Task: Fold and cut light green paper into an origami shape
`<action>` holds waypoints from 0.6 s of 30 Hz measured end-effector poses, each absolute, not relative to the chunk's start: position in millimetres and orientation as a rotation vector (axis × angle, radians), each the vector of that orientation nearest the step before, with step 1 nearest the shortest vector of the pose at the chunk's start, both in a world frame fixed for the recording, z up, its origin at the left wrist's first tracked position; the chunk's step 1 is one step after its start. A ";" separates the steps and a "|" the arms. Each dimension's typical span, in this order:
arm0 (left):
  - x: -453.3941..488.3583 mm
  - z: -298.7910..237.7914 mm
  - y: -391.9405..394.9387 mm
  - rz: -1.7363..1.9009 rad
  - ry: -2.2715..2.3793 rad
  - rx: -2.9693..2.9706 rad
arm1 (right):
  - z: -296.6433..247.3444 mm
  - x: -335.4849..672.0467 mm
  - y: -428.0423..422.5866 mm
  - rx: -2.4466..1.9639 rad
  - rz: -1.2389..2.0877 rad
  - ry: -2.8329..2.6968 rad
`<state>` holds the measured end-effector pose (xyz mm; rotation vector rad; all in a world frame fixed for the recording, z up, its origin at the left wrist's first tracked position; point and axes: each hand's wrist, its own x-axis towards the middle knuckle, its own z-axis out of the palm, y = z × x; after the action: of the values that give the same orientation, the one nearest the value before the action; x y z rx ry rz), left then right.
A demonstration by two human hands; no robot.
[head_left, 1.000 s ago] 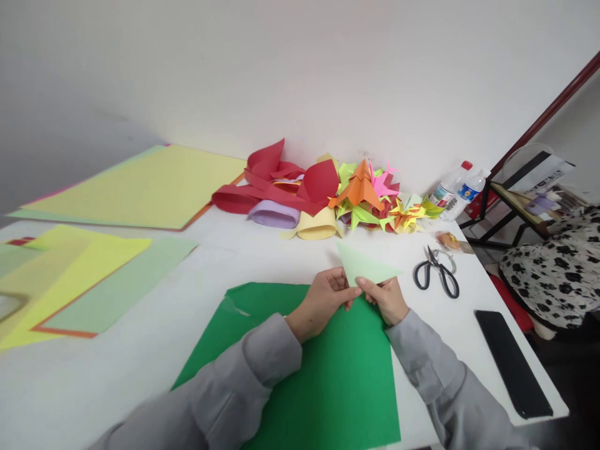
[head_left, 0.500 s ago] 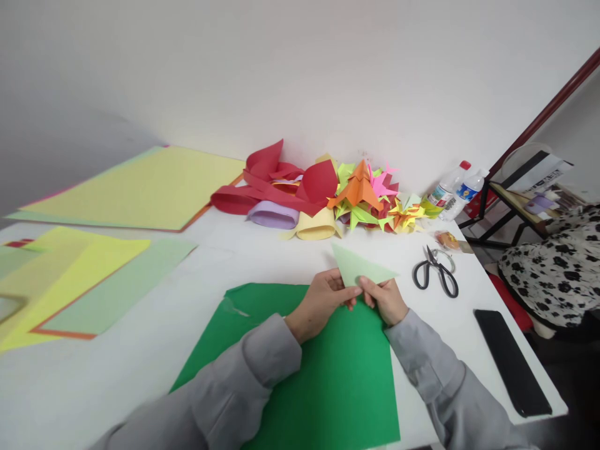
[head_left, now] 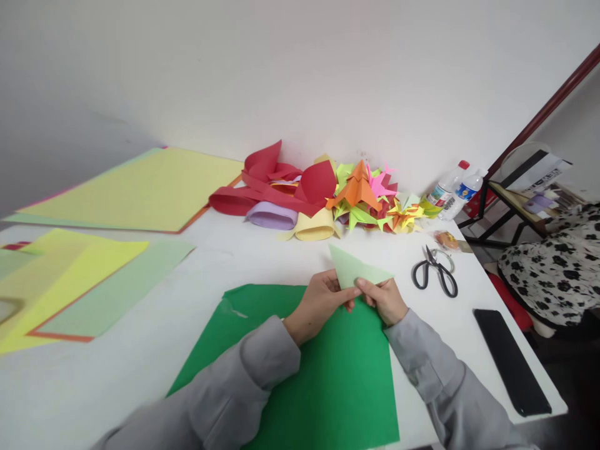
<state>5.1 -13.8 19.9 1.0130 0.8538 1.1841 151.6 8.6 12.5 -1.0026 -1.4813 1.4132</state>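
Both my hands meet over the far edge of a large dark green sheet lying on the white table. My left hand and my right hand pinch the near edge of a pale green paper folded into a triangle. The triangle's tip points away from me, up and to the left. My fingers are closed on the paper from both sides. Grey sleeves cover both my forearms.
Black scissors lie to the right of my hands, a black phone nearer the table's right edge. A heap of folded coloured paper shapes lines the wall, with two bottles beside it. Yellow and green sheets lie at the left.
The pale green triangle has shifted slightly left and tilted a little in my fingers. My hands stay in nearly the same place.
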 end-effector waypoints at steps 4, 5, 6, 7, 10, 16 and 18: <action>4.6 21.3 -14.0 1.194 0.847 0.982 | 14.2 152.1 8.8 -1.026 1.369 -1.443; 4.4 20.6 -13.8 1.202 0.850 0.969 | 14.7 152.6 9.2 -1.027 1.361 -1.434; 4.1 19.7 -13.5 1.209 0.851 0.957 | 15.0 153.1 9.8 -1.024 1.359 -1.427; 3.8 18.7 -13.0 1.209 0.849 0.946 | 15.0 153.8 10.5 -1.021 1.361 -1.423; 2.2 16.1 -11.6 1.194 0.836 0.913 | 14.3 156.5 13.9 -1.003 1.380 -1.382; -0.4 16.6 -10.0 1.216 0.848 0.843 | 11.9 162.2 21.2 -0.971 1.397 -1.251; -0.2 16.9 -10.1 1.220 0.843 0.834 | 10.5 162.8 22.4 -0.960 1.420 -1.236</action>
<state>-0.2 -10.1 16.9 0.8339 0.8433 1.2197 162.8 22.4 10.5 -0.9595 -1.2362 1.4199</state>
